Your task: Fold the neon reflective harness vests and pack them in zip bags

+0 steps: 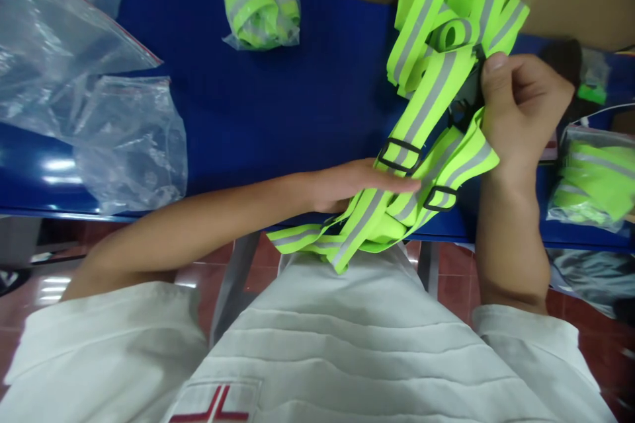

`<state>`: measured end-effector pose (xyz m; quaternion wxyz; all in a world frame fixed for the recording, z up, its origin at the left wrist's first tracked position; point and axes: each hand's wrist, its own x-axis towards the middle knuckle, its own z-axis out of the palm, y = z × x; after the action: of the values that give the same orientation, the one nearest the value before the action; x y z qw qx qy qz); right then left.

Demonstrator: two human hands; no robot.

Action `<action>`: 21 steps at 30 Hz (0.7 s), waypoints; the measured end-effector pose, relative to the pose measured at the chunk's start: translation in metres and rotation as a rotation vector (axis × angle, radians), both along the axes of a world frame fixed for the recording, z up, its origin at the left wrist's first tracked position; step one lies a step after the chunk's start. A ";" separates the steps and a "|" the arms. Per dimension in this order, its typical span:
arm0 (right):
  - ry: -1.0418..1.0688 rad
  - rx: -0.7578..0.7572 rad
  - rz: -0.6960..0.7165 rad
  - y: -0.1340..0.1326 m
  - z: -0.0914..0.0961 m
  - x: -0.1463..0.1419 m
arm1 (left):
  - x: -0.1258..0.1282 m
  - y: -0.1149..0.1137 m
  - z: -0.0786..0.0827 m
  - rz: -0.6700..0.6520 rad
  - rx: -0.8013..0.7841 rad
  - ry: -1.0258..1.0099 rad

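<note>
The reflective strap harness is held up by the right hand, fingers clamped on bunched bands, so its tails are steadied against the left hand, whose fingers lie straight and unclenched.

Legible text: none. Only mark noted: red angular strokes on a chest patch of the white shirt, cut off at the frame's lower edge; unreadable.

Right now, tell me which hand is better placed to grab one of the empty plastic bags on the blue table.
Left, probably. The left hand lies flat on the reflective straps, nearer the empty plastic bags; the right hand grips them.
</note>
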<state>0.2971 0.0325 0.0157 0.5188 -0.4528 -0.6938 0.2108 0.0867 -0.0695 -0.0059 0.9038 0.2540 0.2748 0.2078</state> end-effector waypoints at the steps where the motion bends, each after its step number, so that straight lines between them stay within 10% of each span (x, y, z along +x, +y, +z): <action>1: -0.028 -0.007 -0.008 -0.002 0.000 -0.001 | 0.002 -0.002 0.001 -0.010 0.048 0.046; 9: -0.137 -0.027 -0.015 -0.010 0.000 -0.011 | 0.019 -0.015 0.001 0.067 0.461 0.308; 21: -0.252 0.009 -0.010 -0.013 0.003 -0.008 | 0.021 -0.018 0.002 0.097 0.183 0.016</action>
<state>0.2891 0.0192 0.0185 0.4305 -0.4770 -0.7521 0.1465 0.1080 -0.0875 -0.0043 0.8636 0.3234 0.2737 0.2734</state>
